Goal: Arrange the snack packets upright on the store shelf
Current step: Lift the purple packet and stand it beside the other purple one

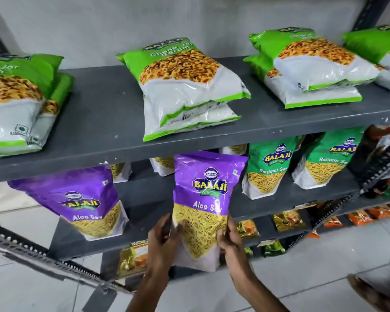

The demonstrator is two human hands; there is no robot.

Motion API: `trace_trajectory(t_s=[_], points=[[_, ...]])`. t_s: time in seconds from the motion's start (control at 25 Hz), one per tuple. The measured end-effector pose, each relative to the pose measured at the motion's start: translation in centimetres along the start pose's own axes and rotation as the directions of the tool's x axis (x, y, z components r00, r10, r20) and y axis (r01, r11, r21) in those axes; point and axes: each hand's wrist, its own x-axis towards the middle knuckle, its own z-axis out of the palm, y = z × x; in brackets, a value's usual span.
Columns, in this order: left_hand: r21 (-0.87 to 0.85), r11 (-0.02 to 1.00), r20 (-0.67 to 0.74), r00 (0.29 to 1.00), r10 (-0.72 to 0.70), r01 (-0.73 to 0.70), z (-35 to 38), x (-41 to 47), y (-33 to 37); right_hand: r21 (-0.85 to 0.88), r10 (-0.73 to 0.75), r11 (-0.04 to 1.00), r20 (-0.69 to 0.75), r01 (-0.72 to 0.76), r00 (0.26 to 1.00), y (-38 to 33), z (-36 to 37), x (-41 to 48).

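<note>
Currently, at lower centre of the frame, the left hand (164,235) grips the left edge of the purple Aloo Sev packet (204,208), thumb on the front face and fingers curled behind it. The packet is held upright in front of the middle shelf (149,206), its base overhanging the shelf's front edge; whether it rests on the shelf cannot be told. The right hand (229,238) clasps the packet's right edge at the same height, fingers wrapped behind. Judged from its glossy, creased film, the packet is probably light, soft and slippery, with crushable contents; hold it by the lower side edges, as here, not the filled centre. A second purple packet (83,206) leans at centre left. Green packets (189,86) lie flat on the upper shelf (104,122), across the top of the frame.
</note>
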Motion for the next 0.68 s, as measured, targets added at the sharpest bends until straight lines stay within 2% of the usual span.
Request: trace_trajectory(t_s=[0.2, 0.32, 0.48, 0.68], points=[[0.044, 0.997, 0.046, 0.997, 0.062, -0.064, -1.4, -8.7, 1.9, -0.056, -0.039, 0.997, 0.082, 0.044, 0.996, -3.4, -3.0, -7.3], [0.014, 0.993, 0.002, 0.993, 0.115, -0.115, -2.0, -11.7, 2.5, -0.044, -0.014, 0.999, 0.139, 0.020, 0.990, -3.7, -4.1, -8.8], [-0.008, 0.994, -0.019, 0.994, 0.111, -0.112, -2.3, -12.8, 3.5, -0.078, -0.080, 0.993, 0.164, 0.094, 0.983, -4.5, -3.5, -9.8], [0.047, 0.992, 0.000, 0.993, 0.115, -0.115, -2.3, -11.7, 3.5, -0.057, -0.040, 0.997, 0.190, 0.051, 0.981, -4.4, -2.8, -8.8]])
